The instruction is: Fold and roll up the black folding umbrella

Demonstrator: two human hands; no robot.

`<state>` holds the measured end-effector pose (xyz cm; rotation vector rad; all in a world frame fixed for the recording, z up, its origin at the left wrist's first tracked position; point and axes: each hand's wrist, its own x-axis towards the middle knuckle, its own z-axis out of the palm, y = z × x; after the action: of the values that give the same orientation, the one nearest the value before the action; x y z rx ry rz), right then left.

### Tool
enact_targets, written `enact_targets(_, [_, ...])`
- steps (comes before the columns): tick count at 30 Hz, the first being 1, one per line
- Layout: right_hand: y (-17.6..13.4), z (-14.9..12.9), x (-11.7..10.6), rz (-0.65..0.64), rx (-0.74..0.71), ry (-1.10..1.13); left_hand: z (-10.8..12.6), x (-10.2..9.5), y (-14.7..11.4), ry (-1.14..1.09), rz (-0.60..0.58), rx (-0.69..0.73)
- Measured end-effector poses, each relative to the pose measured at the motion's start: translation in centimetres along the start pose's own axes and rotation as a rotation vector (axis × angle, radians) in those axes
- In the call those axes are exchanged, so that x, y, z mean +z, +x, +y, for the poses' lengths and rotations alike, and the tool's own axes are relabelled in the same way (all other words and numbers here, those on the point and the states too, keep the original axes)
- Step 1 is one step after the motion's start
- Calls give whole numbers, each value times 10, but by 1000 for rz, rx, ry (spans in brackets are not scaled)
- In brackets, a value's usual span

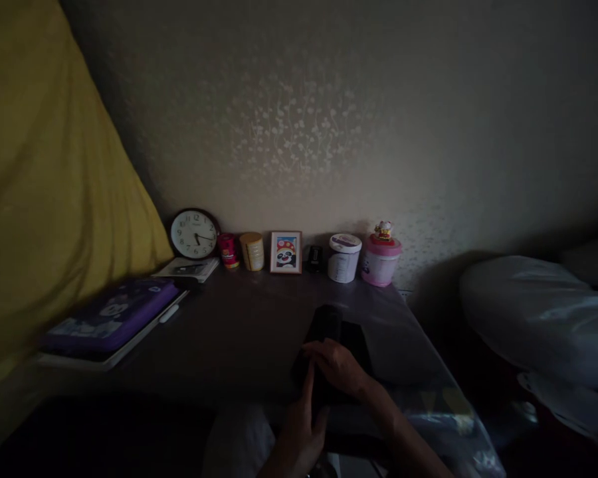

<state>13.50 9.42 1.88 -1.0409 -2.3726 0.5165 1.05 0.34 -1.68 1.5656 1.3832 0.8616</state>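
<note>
Both the right hand (337, 364) and left hand (301, 425) meet over a black object (326, 324) near the front edge of the table (239, 332), perhaps to steady it. Right fingers bunch together; left index finger and thumb stand apart. Darkness hides whether either hand clamps it.

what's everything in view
Dark object: 1, black, foreground
Table: 1, dark, centre
Clock: 1, white, rear
Papers: unclear, white, rear
Case: 1, purple, left
Slab: 1, whitish, under case
Stick: 1, white, left
Jar: 1, pink, rear
Can: 1, yellow, rear
Frame: 1, brown, rear
Small item: 1, black, rear
Tubs: 2, white and pink, rear
Figurine: 1, red, atop pink tub
Curtain: 1, yellow, left
Bundle: 1, grey, right
Wall: 1, grey, rear
Left hand, right hand: 2, bare, foreground
</note>
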Motion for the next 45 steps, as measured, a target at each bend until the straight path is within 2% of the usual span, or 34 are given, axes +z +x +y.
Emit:
enact_targets(3, [-8,5,-1,140,-1,56,-1,2,-1,32,17,-20])
enact_targets(6, [-14,13,0,265,-37,4,-4,4,-2,54,22,-10])
enact_targets(10, [-3,33,1,310,-62,-131,-8,7,-2,109,32,-28])
enact_targets(15, [26,65,-8,368,37,-248,-9,7,-1,141,16,-12])
enact_targets(19, [26,66,-11,504,102,-244,-9,6,-2,149,-6,-32])
enact_targets(24, [15,60,-1,368,-63,-211,-11,7,-1,130,35,-12])
enact_targets(26, [14,68,-3,390,14,-234,-11,7,-1,124,58,-3])
enact_targets(31, [-9,93,-27,455,518,-192,-9,4,-3,128,44,-12])
enact_targets(35, [-42,100,-37,418,714,-177,-4,1,-6,105,51,-26])
enact_targets(39, [-50,100,-31,365,764,-127,0,1,-7,79,88,-61])
enact_targets(45, [-35,88,-24,347,704,-15,-3,3,-5,94,90,-91])
